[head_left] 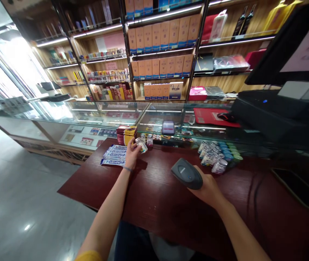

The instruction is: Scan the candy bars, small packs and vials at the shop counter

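My left hand is closed on a small clear bottle with a pale label, tilted just above the dark red table. Two similar bottles stand behind it, beside a stack of yellow and dark red packets. Left of that hand lie several blue and white sticks in wrappers. My right hand grips a black barcode scanner over the middle of the table; its fingers are partly hidden beneath the scanner. To the right, several small bottles stand grouped with blue and green containers.
A glass display counter runs along the table's far side. At right are a dark phone, a monitor on a black base, and a red mat with a mouse. Shelves of orange boxes line the wall.
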`<state>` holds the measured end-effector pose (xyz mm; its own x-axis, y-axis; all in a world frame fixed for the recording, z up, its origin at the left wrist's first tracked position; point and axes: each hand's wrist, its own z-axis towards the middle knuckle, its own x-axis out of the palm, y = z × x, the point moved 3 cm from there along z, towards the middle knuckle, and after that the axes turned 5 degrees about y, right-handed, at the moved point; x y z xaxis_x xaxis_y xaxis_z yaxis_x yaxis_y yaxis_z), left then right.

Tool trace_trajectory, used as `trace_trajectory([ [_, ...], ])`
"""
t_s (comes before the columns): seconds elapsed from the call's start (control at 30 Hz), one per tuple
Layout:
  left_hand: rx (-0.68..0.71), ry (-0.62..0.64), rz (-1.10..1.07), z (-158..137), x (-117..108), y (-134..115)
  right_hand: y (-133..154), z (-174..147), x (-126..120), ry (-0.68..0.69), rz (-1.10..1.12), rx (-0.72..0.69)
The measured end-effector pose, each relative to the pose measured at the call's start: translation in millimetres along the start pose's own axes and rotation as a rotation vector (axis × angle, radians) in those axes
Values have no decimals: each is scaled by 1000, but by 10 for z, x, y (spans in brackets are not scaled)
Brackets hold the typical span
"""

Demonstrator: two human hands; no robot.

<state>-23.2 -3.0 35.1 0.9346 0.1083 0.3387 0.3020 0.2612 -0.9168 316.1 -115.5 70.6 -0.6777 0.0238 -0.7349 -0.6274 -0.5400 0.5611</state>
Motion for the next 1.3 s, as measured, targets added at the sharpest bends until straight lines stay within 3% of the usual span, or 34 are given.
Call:
trace_trajectory([
  [0.17,248,-110,415,101,-36,-71,-94,18,-92,-93,33,109],
  [0.37,247,-102,627,242,-11,109,-251,-18,-46,-132,71,196],
  [0.57,276,-90,612,371,-3,283,-377,-42,-31,-164,83,169],
  [0.77,286,-68,682,446,-2,328,-319,-66,-76,-149,117,151],
  [1.13,308,-62,609,393,-9,294,-361,-58,-70,-166,120,120],
  [1.3,417,-105,641,285,33,171,-507,-51,-40,-278,173,153],
])
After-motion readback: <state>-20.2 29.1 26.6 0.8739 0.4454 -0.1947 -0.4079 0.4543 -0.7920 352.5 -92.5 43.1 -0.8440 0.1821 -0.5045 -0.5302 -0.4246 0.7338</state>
